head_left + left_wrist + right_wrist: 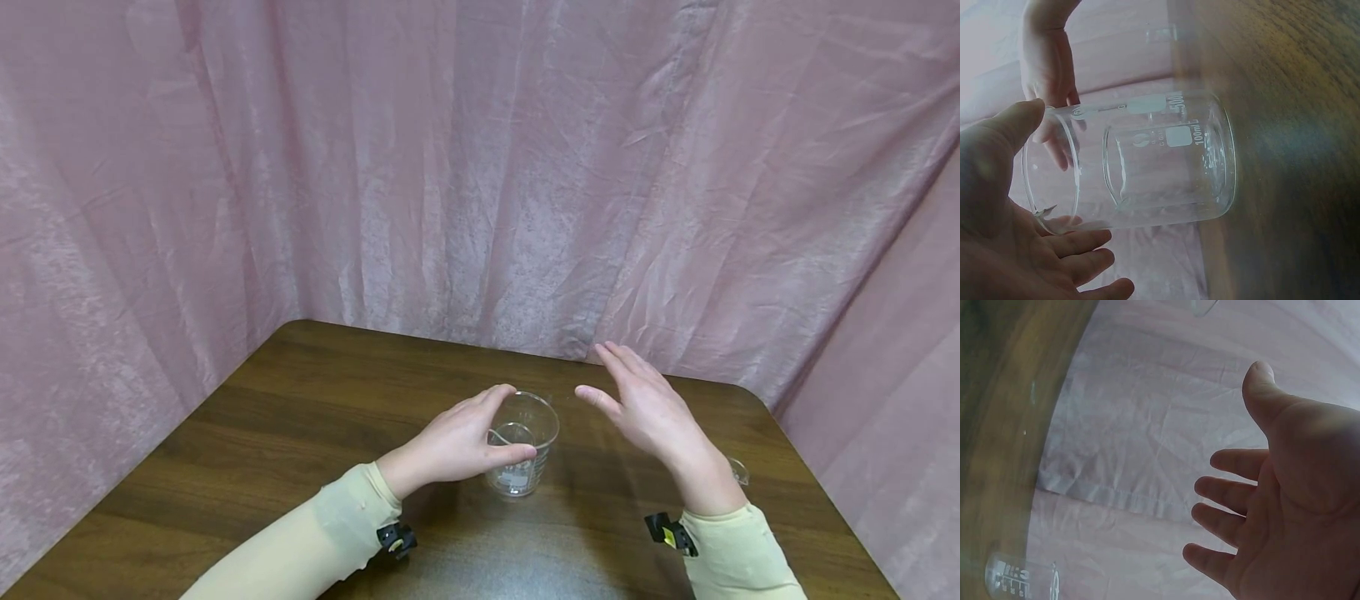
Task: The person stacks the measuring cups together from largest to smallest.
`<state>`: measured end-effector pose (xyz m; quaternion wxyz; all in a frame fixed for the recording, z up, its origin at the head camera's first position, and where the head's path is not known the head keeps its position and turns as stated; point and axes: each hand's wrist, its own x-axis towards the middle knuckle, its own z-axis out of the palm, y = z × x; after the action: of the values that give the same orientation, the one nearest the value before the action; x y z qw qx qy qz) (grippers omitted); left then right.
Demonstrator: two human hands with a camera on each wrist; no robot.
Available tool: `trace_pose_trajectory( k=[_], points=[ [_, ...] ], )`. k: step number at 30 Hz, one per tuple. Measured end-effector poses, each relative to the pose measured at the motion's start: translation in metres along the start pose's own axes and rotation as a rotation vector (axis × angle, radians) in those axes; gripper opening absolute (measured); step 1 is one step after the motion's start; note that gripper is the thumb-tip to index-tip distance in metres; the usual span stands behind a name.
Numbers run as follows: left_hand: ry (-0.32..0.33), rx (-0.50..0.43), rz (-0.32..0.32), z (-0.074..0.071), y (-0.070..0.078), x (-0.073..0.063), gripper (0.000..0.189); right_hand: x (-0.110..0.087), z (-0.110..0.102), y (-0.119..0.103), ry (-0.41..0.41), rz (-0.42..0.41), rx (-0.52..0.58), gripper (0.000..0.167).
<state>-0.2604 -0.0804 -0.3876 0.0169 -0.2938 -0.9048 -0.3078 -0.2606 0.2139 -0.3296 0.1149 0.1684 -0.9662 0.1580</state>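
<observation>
A large clear glass beaker [542,432] marked 500 ml stands upright on the wooden table. Inside it sits a smaller beaker [1154,181] marked 100 ml, its rim well below the larger one's. My left hand [461,437] holds the large beaker around its rim, thumb on the near side and index finger on the far side. The other left fingers spread loosely beside the glass. To the right of the beaker, my right hand [648,408] hovers above the table, fingers extended and thumb apart, with nothing in it.
Another small beaker [1010,578] with white markings stands on the right part of the table, partly hidden behind the right wrist in the head view. The brown wooden table [300,392] ends at pink curtains [480,183] behind and at both sides.
</observation>
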Motion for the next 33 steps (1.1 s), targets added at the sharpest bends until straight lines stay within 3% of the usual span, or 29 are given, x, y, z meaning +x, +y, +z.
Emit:
trace_pose_trajectory(
  k=[33],
  points=[
    [-0.013,0.003,-0.006,0.000,0.000,0.000,0.095,0.000,-0.006,0.028,-0.008,0.089,-0.025,0.085]
  ],
)
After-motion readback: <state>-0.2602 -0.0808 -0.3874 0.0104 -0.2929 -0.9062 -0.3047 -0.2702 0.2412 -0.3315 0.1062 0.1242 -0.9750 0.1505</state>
